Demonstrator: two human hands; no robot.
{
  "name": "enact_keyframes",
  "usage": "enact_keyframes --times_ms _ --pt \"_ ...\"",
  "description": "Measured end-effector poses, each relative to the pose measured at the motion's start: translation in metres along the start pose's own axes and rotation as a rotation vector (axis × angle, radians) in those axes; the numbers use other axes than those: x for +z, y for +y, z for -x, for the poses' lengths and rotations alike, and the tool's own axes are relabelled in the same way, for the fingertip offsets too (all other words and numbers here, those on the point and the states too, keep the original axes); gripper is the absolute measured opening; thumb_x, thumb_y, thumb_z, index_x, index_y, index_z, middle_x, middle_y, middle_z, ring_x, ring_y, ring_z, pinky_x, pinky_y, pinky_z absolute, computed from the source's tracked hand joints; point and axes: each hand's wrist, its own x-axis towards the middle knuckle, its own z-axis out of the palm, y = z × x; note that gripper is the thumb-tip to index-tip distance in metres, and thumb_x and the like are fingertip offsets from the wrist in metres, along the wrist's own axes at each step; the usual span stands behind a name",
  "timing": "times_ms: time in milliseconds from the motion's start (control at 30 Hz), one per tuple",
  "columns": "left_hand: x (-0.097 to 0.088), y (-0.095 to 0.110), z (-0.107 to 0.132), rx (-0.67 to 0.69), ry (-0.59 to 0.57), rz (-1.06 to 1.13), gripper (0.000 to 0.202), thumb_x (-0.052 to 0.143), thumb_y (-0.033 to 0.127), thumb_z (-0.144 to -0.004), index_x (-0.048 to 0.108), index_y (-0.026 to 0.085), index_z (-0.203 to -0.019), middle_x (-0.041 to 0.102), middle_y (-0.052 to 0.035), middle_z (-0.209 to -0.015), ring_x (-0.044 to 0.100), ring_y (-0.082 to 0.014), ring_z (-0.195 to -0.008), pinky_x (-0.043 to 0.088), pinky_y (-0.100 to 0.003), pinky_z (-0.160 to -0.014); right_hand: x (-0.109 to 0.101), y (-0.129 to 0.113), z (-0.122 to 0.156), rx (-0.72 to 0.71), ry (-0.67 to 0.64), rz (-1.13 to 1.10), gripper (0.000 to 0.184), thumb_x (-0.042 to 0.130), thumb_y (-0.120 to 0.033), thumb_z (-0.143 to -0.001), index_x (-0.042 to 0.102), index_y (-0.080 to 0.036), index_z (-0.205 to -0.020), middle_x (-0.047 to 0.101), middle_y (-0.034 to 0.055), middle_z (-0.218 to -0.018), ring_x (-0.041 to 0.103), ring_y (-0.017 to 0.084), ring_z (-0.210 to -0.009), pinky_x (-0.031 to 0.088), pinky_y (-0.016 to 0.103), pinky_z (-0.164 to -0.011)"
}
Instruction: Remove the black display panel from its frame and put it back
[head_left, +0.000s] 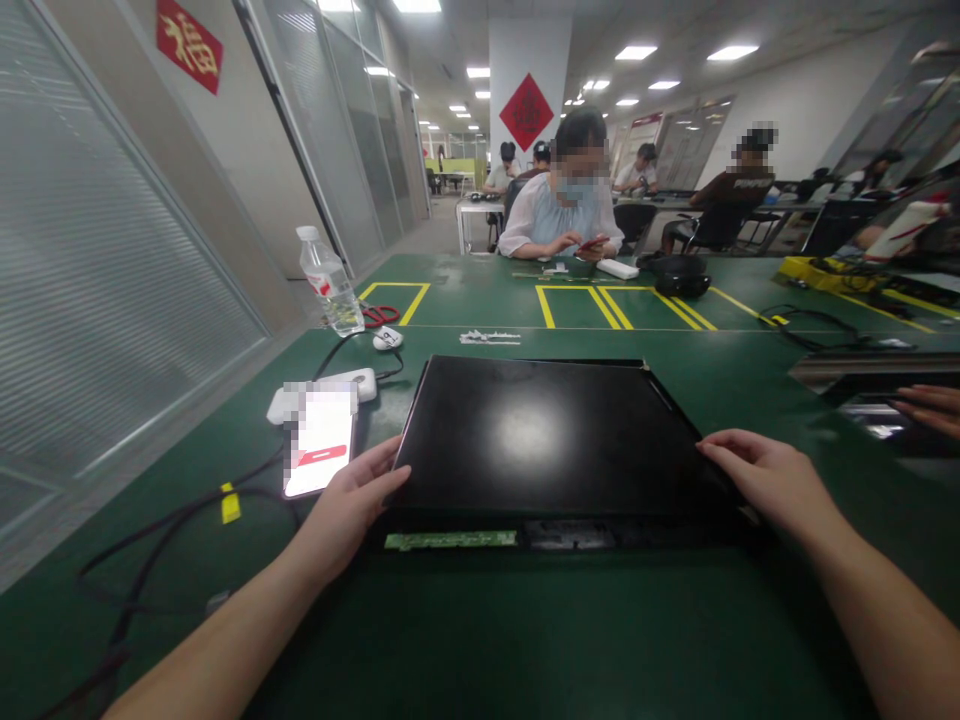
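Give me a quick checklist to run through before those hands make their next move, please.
1. Left hand at the dark panel's left edge: ok.
2. Right hand at its right edge: ok.
3. Firmness of both holds: cannot tell.
4. Green strip covered: not ok, exposed along the near side.
5. Phone untouched by the left hand: cannot tell, they look close.
6. Bottle capped: ok.

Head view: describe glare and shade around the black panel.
In the head view, a soft white glare lies on the black panel between left hand and right hand; in the head view, the green table darkens toward the bottom edge; same view, the phone screen glows mostly white.
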Motion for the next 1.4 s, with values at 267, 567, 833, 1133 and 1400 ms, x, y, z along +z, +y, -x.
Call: enact_keyframes --times_ms 267,567,833,1133,1400 --pt "0.0004 -0.0005 -0.0012 -0.011 0.035 -0.008 0.070 0.105 0.039 -0.051 0.084 0.020 -0.115 0.087 -0.0151 -0.130 0.080 -0.0435 -0.126 0.067 -0.044 -0.092 0.0016 0.0002 -0.0010 -0.042 0.025 -0.003 0.043 0.060 -0.066 -0.072 0.081 -0.029 -0.078 0.080 0.0076 -0.077 0.072 0.031 -0.074 0.053 0.045 -0.070" --pt "0.0024 -0.0013 -0.0010 0.028 0.024 -0.033 0.071 0.103 0.032 -0.049 0.079 0.021 -0.114 0.087 -0.0157 -0.127 0.077 -0.0446 -0.133 0.062 -0.051 -0.112 0.0021 -0.0014 -0.0008 -0.019 0.021 -0.001 0.044 0.059 -0.067 -0.070 0.080 -0.030 -0.077 0.080 0.0070 -0.078 0.072 0.031 -0.074 0.053 0.045 -0.070" --pt "0.0001 -0.0026 -0.0004 0.049 0.002 -0.054 0.071 0.104 0.028 -0.052 0.076 0.019 -0.116 0.083 -0.0180 -0.136 0.073 -0.0442 -0.139 0.057 -0.052 -0.119 0.0015 0.0008 -0.0012 -0.038 0.008 0.029 0.043 0.060 -0.065 -0.074 0.081 -0.028 -0.080 0.080 0.0072 -0.078 0.073 0.031 -0.073 0.055 0.045 -0.070" --pt "-0.0001 -0.0014 0.0004 0.035 0.003 -0.049 0.068 0.103 0.023 -0.051 0.076 0.021 -0.114 0.086 -0.0148 -0.130 0.075 -0.0450 -0.135 0.058 -0.054 -0.117 0.0013 0.0004 -0.0007 -0.064 0.007 0.041 0.039 0.061 -0.062 -0.076 0.080 -0.029 -0.080 0.078 0.0068 -0.074 0.070 0.029 -0.069 0.056 0.044 -0.068" --pt "0.0020 -0.0018 -0.0004 0.033 0.024 -0.070 0.067 0.100 0.022 -0.052 0.073 0.020 -0.113 0.085 -0.0153 -0.129 0.075 -0.0440 -0.135 0.057 -0.054 -0.117 0.0023 0.0015 -0.0013 -0.066 -0.002 0.050 0.039 0.061 -0.062 -0.077 0.080 -0.028 -0.081 0.079 0.0069 -0.078 0.071 0.029 -0.071 0.054 0.043 -0.067"
